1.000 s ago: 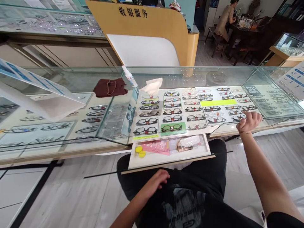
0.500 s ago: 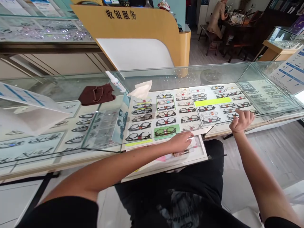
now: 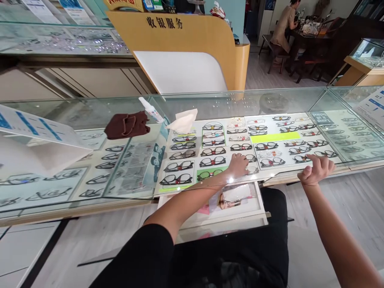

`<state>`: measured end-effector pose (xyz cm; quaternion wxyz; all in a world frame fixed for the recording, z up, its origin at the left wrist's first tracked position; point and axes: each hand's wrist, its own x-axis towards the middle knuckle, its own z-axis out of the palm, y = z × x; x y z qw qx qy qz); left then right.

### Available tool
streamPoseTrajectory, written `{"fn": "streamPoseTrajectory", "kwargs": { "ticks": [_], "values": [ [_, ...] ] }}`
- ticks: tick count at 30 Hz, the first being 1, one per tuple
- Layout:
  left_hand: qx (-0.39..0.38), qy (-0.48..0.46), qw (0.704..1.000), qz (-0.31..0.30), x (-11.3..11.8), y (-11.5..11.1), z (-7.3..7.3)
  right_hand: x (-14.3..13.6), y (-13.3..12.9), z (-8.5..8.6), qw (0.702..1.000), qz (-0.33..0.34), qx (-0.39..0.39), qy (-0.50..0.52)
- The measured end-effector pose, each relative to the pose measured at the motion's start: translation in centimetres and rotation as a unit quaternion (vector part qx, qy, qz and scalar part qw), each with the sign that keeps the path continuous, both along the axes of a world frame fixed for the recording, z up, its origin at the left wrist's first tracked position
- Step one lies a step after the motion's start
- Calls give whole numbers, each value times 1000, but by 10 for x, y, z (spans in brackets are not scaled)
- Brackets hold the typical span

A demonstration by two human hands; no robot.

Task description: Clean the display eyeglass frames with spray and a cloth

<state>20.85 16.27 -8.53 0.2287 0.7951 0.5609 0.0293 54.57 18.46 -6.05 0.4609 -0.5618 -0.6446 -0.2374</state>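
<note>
My left hand (image 3: pixel 238 165) reaches over the front edge into the glass display case (image 3: pixel 264 91). It is over a column of eyeglasses, its fingers loosely bent beside a dark-framed pair (image 3: pixel 251 158) that it partly covers. No lifted object shows in it. My right hand (image 3: pixel 317 170) is at the case's front edge, thumb apart from its bent fingers, with nothing visible in it. Dark glasses (image 3: pixel 325 153) lie just behind it. Below my left forearm an open drawer (image 3: pixel 255 214) holds a clear packet (image 3: pixel 235 197) and a pink paper (image 3: pixel 204 209).
A brown cloth pouch (image 3: pixel 127 125), a white tube (image 3: pixel 151 110) and a pale tissue (image 3: pixel 183 121) rest on the glass top. Folded printed cards (image 3: pixel 39 136) stand at the left. Behind is a yellow counter (image 3: pixel 192 34); a person (image 3: pixel 283 29) sits at the far table.
My left hand has moved from above the drawer forward over the glasses in the case, uncovering more of the drawer. My right hand stays near the front edge. The view has shifted slightly.
</note>
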Motion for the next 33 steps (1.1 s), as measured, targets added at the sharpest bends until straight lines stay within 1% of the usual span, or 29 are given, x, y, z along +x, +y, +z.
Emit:
{"fn": "streamPoseTrajectory", "kwargs": {
  "ticks": [2,5,7,11,14,16,20,23,25,27,30,33],
  "values": [
    [-5,15,1000,-6,3,4,-3,0,1,-1,1000,-4,18,-4],
    [-17,33,999,-4,5,8,-5,1,2,-3,998,14,55,-19],
    [-23,39,999,3,6,8,-5,1,2,-3,998,22,62,-25],
    [-28,46,998,20,9,6,-2,1,4,-2,998,30,39,-25],
    [-36,55,997,32,13,5,3,0,6,-1,998,44,22,-30],
    [-39,57,997,42,16,3,7,-2,7,0,999,45,-3,-27],
    [-43,40,997,57,16,-9,15,-4,9,2,998,46,-41,-16],
    [-49,8,997,67,11,-25,25,-5,10,1,998,46,-43,-11],
    [-54,-20,995,76,4,-39,35,-5,12,-1,998,45,-36,-12],
    [-68,-52,993,80,-3,-53,46,-6,13,-3,999,43,-27,-17],
    [-108,-109,986,66,-13,-78,65,-7,15,-4,999,44,-16,-19],
    [-140,-155,977,51,-18,-101,83,-8,15,-4,998,47,-32,-9]
  ]
}}
